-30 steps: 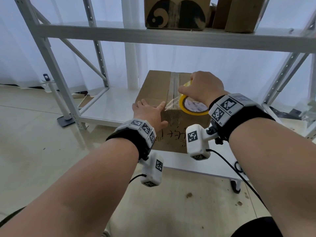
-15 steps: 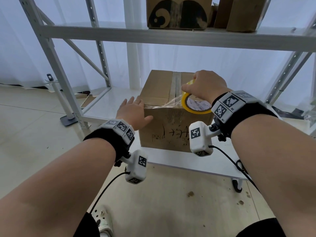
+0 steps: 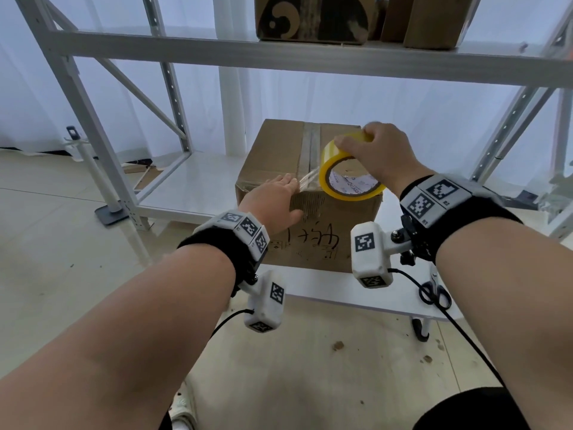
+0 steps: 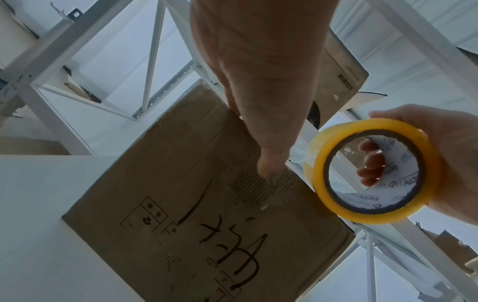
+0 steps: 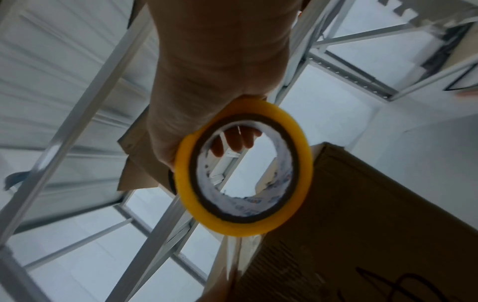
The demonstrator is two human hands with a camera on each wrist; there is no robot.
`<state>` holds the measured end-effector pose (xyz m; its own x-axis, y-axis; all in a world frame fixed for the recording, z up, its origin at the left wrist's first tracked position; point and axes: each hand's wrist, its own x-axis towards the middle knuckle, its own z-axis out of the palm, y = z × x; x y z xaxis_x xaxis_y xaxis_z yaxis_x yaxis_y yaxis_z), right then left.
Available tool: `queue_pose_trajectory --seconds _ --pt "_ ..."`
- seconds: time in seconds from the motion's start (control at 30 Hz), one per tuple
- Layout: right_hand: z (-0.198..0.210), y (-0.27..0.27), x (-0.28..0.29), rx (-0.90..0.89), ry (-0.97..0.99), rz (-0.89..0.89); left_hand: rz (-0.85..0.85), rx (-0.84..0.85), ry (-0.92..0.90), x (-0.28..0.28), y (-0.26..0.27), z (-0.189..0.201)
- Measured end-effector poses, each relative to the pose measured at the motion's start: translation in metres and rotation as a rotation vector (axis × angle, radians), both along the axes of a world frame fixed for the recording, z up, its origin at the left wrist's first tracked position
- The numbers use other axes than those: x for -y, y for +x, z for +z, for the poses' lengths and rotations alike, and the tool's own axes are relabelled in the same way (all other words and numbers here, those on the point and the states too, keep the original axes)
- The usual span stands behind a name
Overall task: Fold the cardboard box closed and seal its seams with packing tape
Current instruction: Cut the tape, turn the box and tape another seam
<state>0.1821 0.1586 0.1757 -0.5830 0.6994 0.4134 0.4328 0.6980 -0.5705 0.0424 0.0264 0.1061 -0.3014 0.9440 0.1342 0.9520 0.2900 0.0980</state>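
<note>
A closed brown cardboard box [image 3: 279, 150] stands on the low white shelf [image 3: 192, 187], with a strip of tape along its top seam. My right hand [image 3: 356, 141] grips a yellow roll of packing tape [image 3: 350, 172] above the box's front top edge. A clear band of tape [image 3: 310, 178] runs from the roll to that edge. My left hand [image 3: 288, 184] lies flat over the front edge, fingers straight on the tape's end. In the left wrist view its thumb [image 4: 271, 163] presses the box front [image 4: 207, 214] beside the roll [image 4: 372, 173]. The right wrist view shows fingers curled inside the roll [image 5: 243, 169].
Black-handled scissors [image 3: 434, 293] lie on the shelf to the right of the box. A grey shelf beam [image 3: 279, 54] crosses overhead, carrying other cardboard boxes [image 3: 310, 20]. Metal uprights [image 3: 77, 97] stand left and right. Tiled floor lies below.
My left hand swung out to the box's left corner, then came back right onto the tape at the front edge. My right hand tilted the roll and raised it slightly.
</note>
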Motion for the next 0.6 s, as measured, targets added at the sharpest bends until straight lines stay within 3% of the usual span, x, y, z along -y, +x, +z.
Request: queue_pose_trajectory --seconds 0.13,0.37,0.6 --pt "-0.001 -0.001 0.0 -0.032 -0.017 -0.02 0.012 0.003 -0.002 -0.001 0.001 -0.002" --pt "0.016 0.019 -0.012 0.261 0.205 -0.141 0.018 0.037 0.024 -0.002 -0.003 -0.003" --pt "0.009 0.021 -0.017 0.315 0.183 -0.15 0.068 -0.022 0.0 -0.007 0.008 -0.006"
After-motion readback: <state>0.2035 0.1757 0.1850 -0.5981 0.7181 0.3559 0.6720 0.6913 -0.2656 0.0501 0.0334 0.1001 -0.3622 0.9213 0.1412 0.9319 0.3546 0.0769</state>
